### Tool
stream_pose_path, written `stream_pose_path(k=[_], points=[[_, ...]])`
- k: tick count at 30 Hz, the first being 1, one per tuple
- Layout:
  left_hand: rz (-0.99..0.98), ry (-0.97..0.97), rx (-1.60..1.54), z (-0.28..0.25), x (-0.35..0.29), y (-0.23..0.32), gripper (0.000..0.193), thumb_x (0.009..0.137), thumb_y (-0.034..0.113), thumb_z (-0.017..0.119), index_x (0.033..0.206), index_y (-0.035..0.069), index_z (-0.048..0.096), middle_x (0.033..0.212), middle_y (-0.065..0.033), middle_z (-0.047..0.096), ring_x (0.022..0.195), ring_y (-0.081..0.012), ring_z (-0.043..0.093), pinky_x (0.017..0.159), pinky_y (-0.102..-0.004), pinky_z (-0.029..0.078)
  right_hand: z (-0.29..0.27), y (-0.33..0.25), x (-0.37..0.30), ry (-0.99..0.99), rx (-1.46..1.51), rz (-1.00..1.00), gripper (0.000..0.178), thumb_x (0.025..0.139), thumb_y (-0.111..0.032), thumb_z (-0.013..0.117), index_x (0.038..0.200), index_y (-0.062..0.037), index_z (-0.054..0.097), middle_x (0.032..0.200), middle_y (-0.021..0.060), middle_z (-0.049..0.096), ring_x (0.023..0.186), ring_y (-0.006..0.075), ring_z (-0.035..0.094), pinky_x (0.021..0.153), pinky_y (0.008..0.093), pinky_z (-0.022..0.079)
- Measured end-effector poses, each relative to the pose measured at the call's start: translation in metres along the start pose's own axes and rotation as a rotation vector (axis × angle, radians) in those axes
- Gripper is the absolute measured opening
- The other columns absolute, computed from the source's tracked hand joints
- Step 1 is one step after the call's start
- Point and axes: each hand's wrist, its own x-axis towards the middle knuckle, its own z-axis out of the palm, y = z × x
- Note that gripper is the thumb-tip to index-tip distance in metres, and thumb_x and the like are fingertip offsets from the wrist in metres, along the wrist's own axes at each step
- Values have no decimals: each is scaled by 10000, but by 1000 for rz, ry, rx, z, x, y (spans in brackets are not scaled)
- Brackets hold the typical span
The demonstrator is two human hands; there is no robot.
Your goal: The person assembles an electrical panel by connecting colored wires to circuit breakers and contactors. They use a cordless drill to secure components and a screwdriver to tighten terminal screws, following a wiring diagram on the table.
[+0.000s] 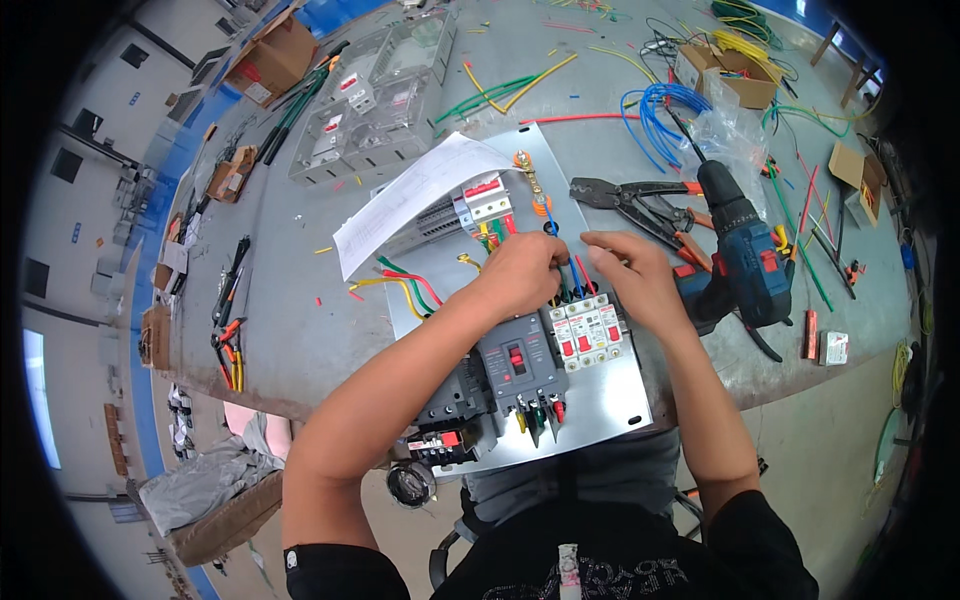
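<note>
A metal mounting plate (607,400) lies in front of me, carrying electrical parts. My left hand (525,270) is closed, its fingertips pinching a blue wire (552,222) above a row of small white circuit breakers (587,335) with red switches. To its right, my right hand (635,275) has its fingers apart near the short red wires and seems to hold nothing. Under my left wrist sits a dark grey moulded-case breaker (517,358), next to a black contactor (455,392). A brass terminal bar (530,178) is at the plate's far end. A paper sheet (420,195) partly covers the plate's left side.
A cordless drill (745,250) stands close to my right forearm, with crimping pliers (640,205) beyond the plate. Coiled blue wire (660,115) lies farther back. Clear plastic boxes (365,110) are at the far left, and cutters (230,350) lie by the table's left edge.
</note>
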Motion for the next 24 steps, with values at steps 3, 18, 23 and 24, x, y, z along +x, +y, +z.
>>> stream_pose_path(k=[3,18,23,24], points=[[-50,-1,21,2,0,2,249,822,65,666,1045,5,759,976,-212,743,937,-387,725,848,-465,572,8,15,15,-75,-70,-9,239,952,-169,725,1095,16,775,1045,101,736,888,146,679,767,299,523],[130,175,159,14,-6,5,175,822,-10,603,964,-18,706,938,-239,712,920,-451,689,825,-541,546,7,-7,19,-246,-378,-60,356,756,-166,754,1086,-31,751,981,144,681,857,305,658,781,403,536],[188,210,159,11,-9,9,182,814,-13,606,967,-25,703,932,-251,708,901,-462,688,813,-551,547,8,-11,38,-362,-602,-61,366,740,-215,764,1090,-113,791,1007,173,754,983,387,714,861,473,568],[196,214,169,10,-9,8,182,814,-13,607,967,-24,703,928,-251,708,896,-463,688,808,-551,548,9,-14,42,-390,-621,-23,363,744,-215,768,1095,-127,794,1025,168,761,994,382,720,870,472,573]])
